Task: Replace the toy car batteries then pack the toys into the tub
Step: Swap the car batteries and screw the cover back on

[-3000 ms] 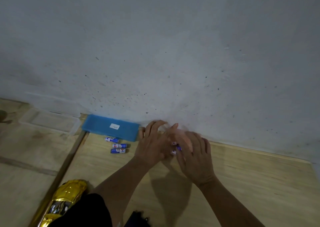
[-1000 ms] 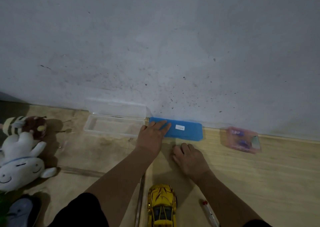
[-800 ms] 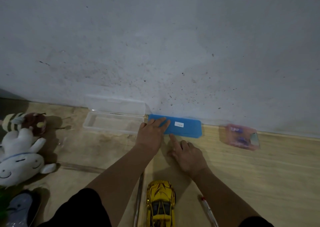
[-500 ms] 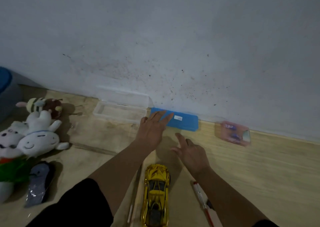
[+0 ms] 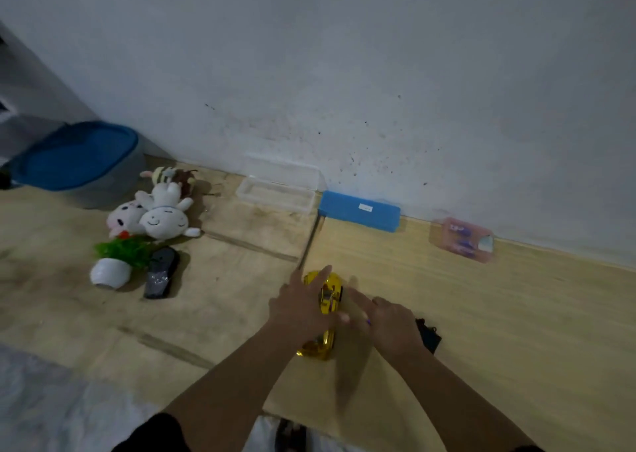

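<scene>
The wooden floor (image 5: 481, 314) is carrying everything, and it is meeting a grey wall (image 5: 344, 55) at the back. At the far left a grey tub (image 5: 103, 179) with a blue lid (image 5: 75, 155) is standing near the wall. Beside it a pile of plush toys (image 5: 155, 210) is lying, with a small potted plant (image 5: 117, 262) and a dark remote (image 5: 161, 272) just in front. Along the wall a clear plastic box (image 5: 278, 193) is lying open, then a blue case (image 5: 359, 210), and further right a pink packet of batteries (image 5: 463, 240).

The yellow toy car (image 5: 327, 314) is lying on the floor in the middle, between both hands. The left hand (image 5: 303, 307) is resting over the car with extended fingers, so its grip is released. The right hand (image 5: 389, 324) is reaching to the car's side with the index finger extended; whether its grip is grasping something, I cannot tell. A small black object (image 5: 428, 336) is lying just behind this hand.
</scene>
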`<act>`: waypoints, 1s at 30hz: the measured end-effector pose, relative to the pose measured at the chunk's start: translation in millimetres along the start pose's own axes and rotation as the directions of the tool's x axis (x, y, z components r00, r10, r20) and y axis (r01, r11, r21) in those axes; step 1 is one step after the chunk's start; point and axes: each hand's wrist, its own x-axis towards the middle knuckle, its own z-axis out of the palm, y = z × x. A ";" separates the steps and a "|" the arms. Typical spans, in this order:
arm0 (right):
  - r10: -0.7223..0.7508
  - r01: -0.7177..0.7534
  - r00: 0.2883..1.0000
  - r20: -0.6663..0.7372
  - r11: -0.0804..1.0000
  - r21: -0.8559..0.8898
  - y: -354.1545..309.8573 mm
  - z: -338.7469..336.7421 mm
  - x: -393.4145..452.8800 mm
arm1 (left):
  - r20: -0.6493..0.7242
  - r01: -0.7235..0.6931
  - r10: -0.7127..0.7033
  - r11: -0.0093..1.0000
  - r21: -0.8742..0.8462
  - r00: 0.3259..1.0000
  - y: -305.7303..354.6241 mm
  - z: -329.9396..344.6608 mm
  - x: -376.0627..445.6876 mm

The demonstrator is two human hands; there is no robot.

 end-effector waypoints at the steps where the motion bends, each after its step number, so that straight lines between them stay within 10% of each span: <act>1: 0.004 -0.004 1.000 0.000 1.000 0.000 -1.7 1.1 -2.5 | 0.020 0.015 -0.015 1.000 -0.004 1.000 -1.0 5.7 -5.9; 10: -0.009 0.009 1.000 -0.001 0.999 0.036 -19.2 -0.3 -1.5 | -0.003 -0.045 0.045 0.962 -0.270 0.999 -13.4 14.3 -16.5; 17: -0.044 0.065 0.997 -0.060 0.905 0.419 -41.3 -43.8 13.2 | 0.054 -0.042 0.174 0.508 -0.860 0.983 -34.0 -43.9 -26.5; 30: -0.045 0.111 0.986 -0.157 0.891 0.441 -92.6 -109.4 39.0 | 0.037 0.000 0.354 0.104 -0.995 0.935 -56.0 -111.8 -17.5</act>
